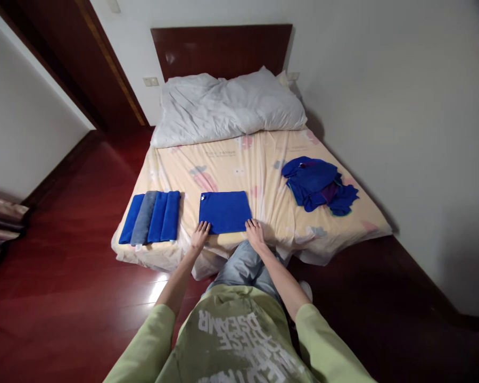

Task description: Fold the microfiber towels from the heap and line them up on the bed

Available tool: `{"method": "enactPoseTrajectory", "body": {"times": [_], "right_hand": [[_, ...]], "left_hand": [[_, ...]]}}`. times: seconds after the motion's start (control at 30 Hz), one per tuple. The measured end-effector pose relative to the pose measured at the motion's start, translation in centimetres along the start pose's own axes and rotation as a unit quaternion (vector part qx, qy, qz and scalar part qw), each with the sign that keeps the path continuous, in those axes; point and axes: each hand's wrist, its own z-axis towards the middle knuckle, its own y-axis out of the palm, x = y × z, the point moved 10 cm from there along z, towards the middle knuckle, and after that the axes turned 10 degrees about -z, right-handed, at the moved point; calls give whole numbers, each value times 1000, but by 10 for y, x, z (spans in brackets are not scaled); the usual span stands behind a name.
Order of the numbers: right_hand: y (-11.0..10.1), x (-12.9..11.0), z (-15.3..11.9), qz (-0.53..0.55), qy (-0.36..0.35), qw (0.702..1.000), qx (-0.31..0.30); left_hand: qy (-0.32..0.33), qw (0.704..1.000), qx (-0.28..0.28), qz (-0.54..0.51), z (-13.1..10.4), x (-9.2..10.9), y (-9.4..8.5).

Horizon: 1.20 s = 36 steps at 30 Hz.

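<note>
Green shirt (239, 332) nearest, left hand (200, 234) and right hand (255, 233) sit on the near corners of a flat blue cloth (225, 211) at the bed (263, 165)'s near edge, pinching or pressing, can't tell; four folded strips (155, 217) near its near-left corner look done, crumpled heap (315, 183) toward right edge unfolded.

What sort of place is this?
Most likely a bedroom: a bed with a dark reddish-brown wooden headboard, a rumpled white quilt or pillow against it, and a pale yellow strawberry-print sheet.
</note>
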Motion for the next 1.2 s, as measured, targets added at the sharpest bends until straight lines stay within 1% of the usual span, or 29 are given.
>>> {"method": "enactPoseTrajectory", "body": {"times": [0.07,0.13,0.2,0.3,0.4,0.47,0.6,0.77,0.83,0.9,1.0,1.2], "right_hand": [[-1,0,1,-7,-14,1000,9],[-3,1,-3,-6,-29,999,15],[-4,4,-12,-3,-43,999,17],[-5,9,-33,11,-54,998,17],[-3,11,-53,36,-58,998,1],[-2,12,-59,51,-46,998,-7],[-7,21,-56,94,0,996,12],[-7,32,-48,159,14,987,33],[-6,37,-48,179,19,983,41],[-6,41,-49,197,26,979,51],[-7,43,-49,224,26,972,61],[-6,56,-42,304,56,949,62]], "left_hand": [[4,1000,2,-2,2,0,-1],[13,1000,3,1,-2,0,-2],[28,1000,-6,2,-12,1,-1],[49,998,-29,-15,-35,3,6],[44,997,-34,-50,-52,0,9],[31,996,-28,-78,-56,-3,9],[14,991,-14,-133,-55,-10,5],[14,978,3,-210,-53,-20,-1],[9,972,23,-233,-53,-25,-5],[5,967,55,-249,-53,-30,-12],[-3,958,94,-271,-52,-34,-22],[-71,958,78,-266,-44,-43,-22]]}}
